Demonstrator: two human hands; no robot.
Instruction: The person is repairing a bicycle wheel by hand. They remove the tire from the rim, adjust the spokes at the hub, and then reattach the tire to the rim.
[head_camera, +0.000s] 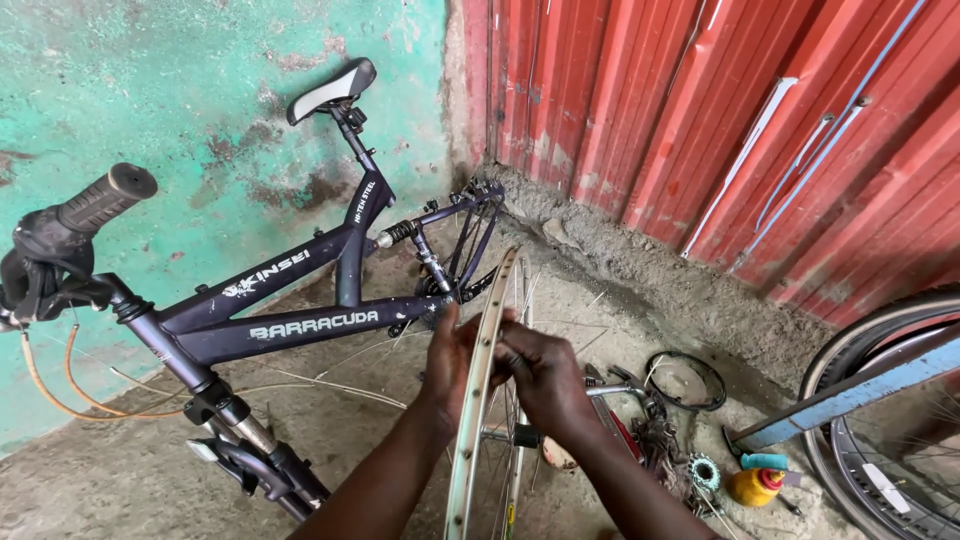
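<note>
A bare silver bicycle wheel rim with thin spokes stands upright in front of me, edge on to the camera. My left hand grips the rim from the left side. My right hand is closed on the rim's right side among the spokes, close to the left hand. The wheel's hub shows below my hands. Behind the rim a dark purple bicycle frame with a grey and black saddle leans against a green wall, without wheels.
A black handlebar grip juts out at the left. Red corrugated metal sheeting closes the right side. On the dirt floor lie a black ring, a small yellow bottle, a sprocket and tools. Another wheel stands at far right.
</note>
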